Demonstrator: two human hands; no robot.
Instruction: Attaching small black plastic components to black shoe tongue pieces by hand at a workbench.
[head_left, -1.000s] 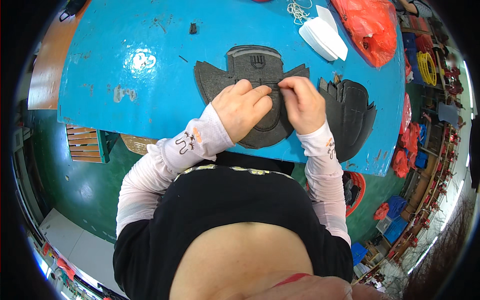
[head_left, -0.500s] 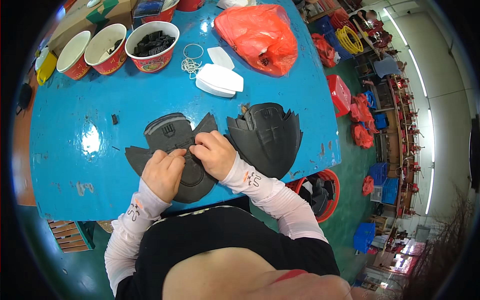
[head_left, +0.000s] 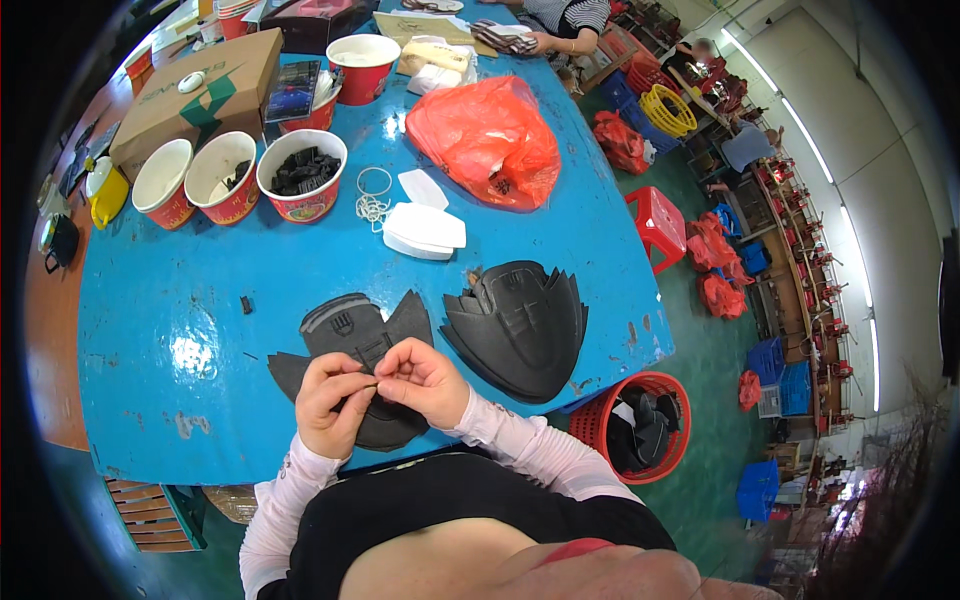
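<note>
While the hands [head_left: 333,408] [head_left: 428,388] meet, green floor [head_left: 700,375] flanks the scuffed blue table [head_left: 565,245].

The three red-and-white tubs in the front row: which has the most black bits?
The right-hand tub: black pieces fill much of it, while the middle tub shows only a few and the left tub none.

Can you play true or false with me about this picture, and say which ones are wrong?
1. The left hand and right hand are close together above a dark stack. True.
2. Both hands lie flat. False: their fingers are curled and pinching.
3. A red bag and white pieces are on the blue table. True.
4. The white pieces are inside the bag. False: they are outside it.
5. The red basket holds dark pieces. True.
</note>
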